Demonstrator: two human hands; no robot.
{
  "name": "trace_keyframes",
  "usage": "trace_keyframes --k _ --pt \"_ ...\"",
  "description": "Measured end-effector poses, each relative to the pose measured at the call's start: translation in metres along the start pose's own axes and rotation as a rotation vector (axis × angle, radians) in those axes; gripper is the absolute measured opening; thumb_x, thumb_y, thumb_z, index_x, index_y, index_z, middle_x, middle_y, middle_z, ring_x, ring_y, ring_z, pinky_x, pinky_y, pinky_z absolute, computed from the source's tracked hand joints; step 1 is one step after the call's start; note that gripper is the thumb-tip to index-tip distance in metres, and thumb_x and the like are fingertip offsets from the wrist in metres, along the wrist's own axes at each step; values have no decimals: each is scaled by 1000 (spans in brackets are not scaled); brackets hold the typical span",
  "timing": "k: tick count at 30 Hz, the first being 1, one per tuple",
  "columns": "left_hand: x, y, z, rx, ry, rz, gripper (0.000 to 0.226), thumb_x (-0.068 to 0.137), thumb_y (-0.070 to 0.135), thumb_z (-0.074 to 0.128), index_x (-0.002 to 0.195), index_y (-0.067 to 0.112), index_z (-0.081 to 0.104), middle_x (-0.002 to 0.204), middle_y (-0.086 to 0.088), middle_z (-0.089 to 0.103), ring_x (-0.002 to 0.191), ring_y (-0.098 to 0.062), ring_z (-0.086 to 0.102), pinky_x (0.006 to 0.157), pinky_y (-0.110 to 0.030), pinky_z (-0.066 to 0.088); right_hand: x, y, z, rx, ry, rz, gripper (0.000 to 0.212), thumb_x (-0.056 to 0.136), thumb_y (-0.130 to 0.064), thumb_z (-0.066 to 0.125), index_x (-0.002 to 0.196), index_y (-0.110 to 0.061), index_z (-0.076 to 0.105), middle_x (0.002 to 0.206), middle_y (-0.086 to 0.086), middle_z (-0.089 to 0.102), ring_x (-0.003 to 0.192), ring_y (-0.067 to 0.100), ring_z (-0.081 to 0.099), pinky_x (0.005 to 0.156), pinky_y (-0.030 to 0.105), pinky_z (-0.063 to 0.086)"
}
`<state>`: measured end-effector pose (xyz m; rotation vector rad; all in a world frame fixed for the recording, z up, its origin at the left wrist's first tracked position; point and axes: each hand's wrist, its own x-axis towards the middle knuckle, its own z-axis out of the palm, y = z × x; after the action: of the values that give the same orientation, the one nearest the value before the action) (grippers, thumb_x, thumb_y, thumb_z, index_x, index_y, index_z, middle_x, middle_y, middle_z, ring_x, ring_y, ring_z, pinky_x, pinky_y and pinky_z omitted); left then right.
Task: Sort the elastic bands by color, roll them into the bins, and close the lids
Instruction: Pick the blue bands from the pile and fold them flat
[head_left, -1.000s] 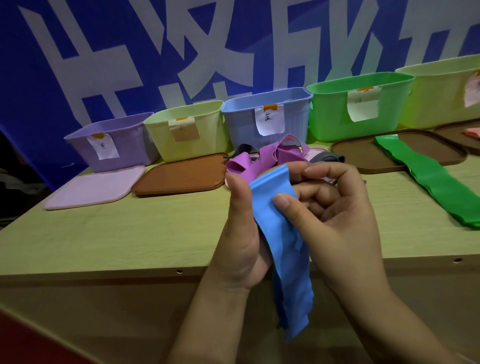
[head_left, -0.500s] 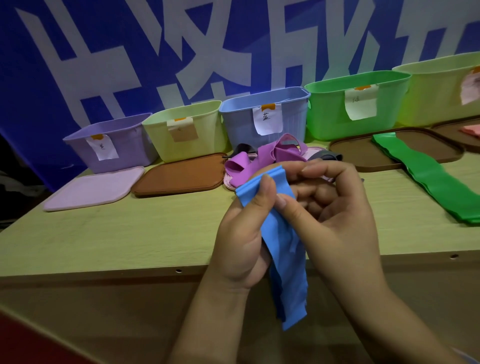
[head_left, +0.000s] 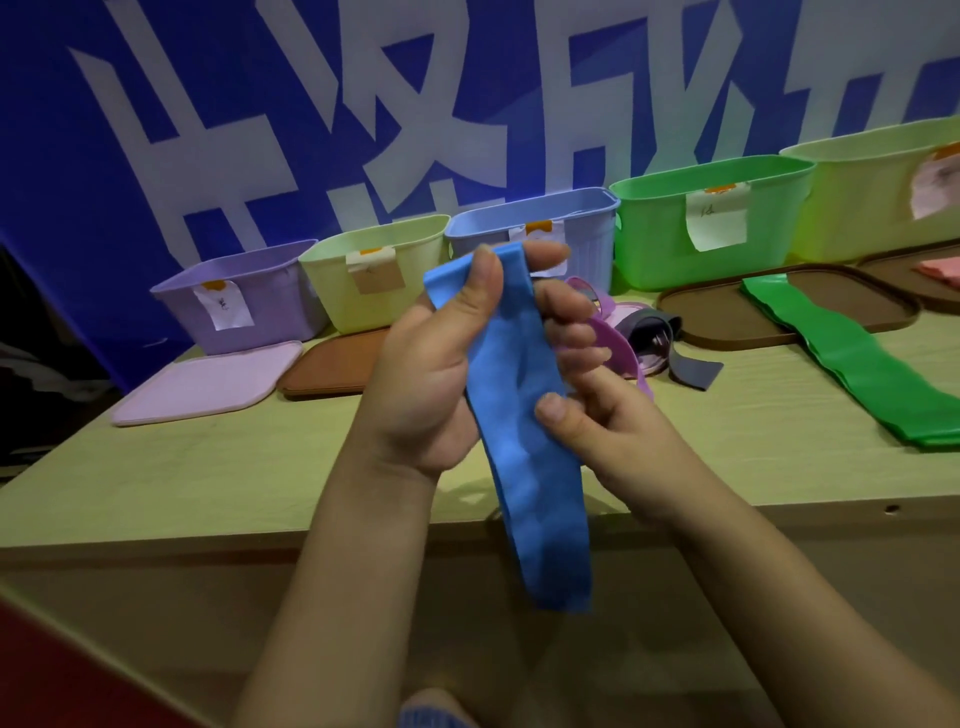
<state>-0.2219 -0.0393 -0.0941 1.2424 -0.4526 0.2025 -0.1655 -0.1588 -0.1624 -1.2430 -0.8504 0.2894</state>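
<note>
Blue band (head_left: 524, 415), green band (head_left: 852, 364)

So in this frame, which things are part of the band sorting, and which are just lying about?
In the job:
blue band, held by left hand and right hand
blue bin
green band
purple band

Lying about:
banner
red object

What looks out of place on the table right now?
The green band sprawls unrolled across a brown lid and the table, and purple and grey bands lie tangled before the blue bin.
</note>
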Motion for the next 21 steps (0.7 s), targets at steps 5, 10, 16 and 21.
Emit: trace_keyframes --k 5,10,16,21 --pt "12 8 -6 58 36 35 37 102 25 24 105 5 55 72 1 59 59 -9 53 60 -24 50 -2 1 8 -29 -133 121 9 86 -28 60 84 -21 65 71 -8 71 68 2 67 60 15 50" --pt "18 5 -14 50 156 32 31 101 23 30 102 5 55 65 3 53 47 -5 43 45 -17 40 -17 16 29 121 -100 189 26 77 -31 57 84 -6 58 65 8 69 59 19 69 58 29 57" --pt "17 7 -24 20 293 47 30 102 25 32 97 9 56 60 6 51 43 -2 37 40 -13 33 -24 32 34 115 -80 213 24 79 -30 57 90 -8 58 70 7 72 64 18 70 62 26 56" --pt "20 27 -38 -106 254 81 34 103 27 28 97 9 56 61 5 52 43 -2 41 40 -13 35 -47 65 39 105 -183 425 22 78 -31 61 86 -10 61 73 3 70 68 15 68 65 29 56"
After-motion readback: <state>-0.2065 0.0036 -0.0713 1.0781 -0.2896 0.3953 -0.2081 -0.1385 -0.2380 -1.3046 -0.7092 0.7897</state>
